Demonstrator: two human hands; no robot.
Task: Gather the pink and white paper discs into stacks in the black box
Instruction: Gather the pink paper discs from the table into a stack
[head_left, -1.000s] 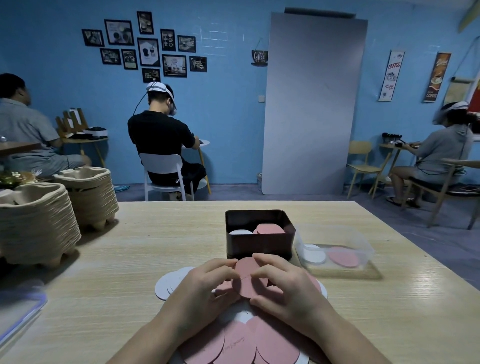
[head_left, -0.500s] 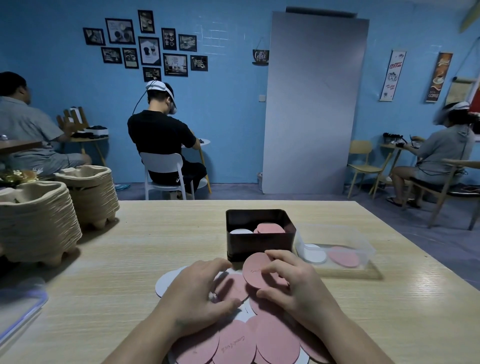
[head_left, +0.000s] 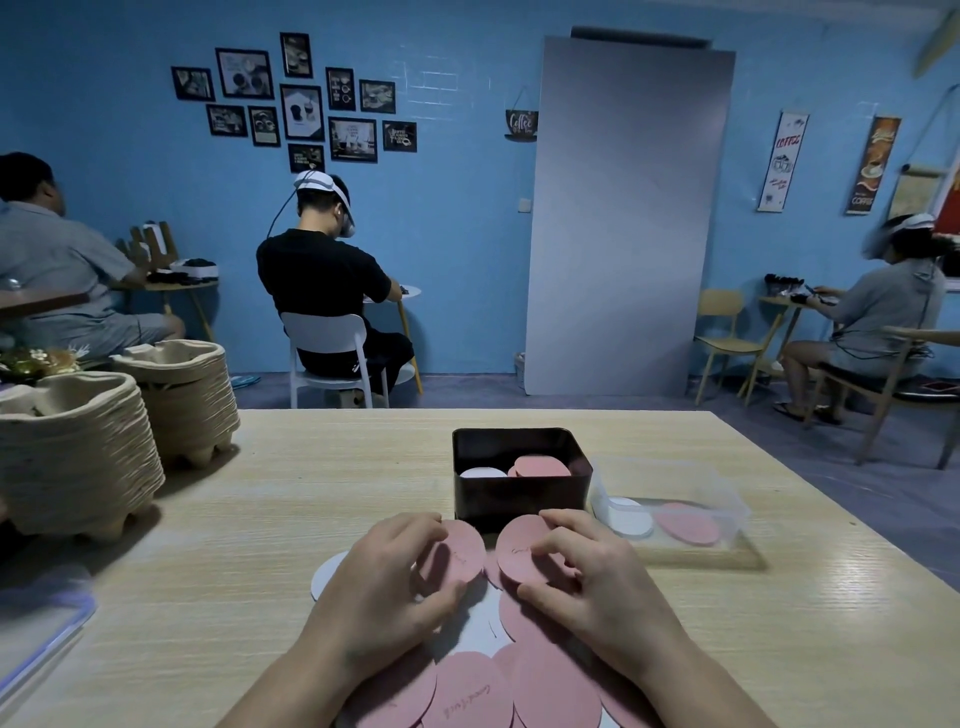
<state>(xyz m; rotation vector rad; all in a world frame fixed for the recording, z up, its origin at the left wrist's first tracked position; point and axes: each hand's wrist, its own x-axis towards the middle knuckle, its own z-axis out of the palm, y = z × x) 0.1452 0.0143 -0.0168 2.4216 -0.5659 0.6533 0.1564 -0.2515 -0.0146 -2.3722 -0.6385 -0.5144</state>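
The black box (head_left: 519, 496) stands mid-table and holds a white stack (head_left: 482, 473) on its left and a pink stack (head_left: 540, 466) on its right. Just in front of it, my left hand (head_left: 387, 587) pinches a pink disc (head_left: 460, 553) lifted off the table. My right hand (head_left: 592, 582) pinches another pink disc (head_left: 522, 553) beside it. Below both hands lies a loose heap of pink discs (head_left: 519, 686) and white discs (head_left: 327, 574), partly hidden by my wrists.
A clear plastic tub (head_left: 670, 506) with one white and one pink disc sits right of the black box. Two stacks of pulp cup trays (head_left: 78, 452) stand at the table's left. A clear-lidded container (head_left: 36, 629) lies at the near left edge. Other people sit beyond the table.
Both hands held one pink disc together a second ago. They have since drawn apart, and each now lifts its own pink disc in front of the box.
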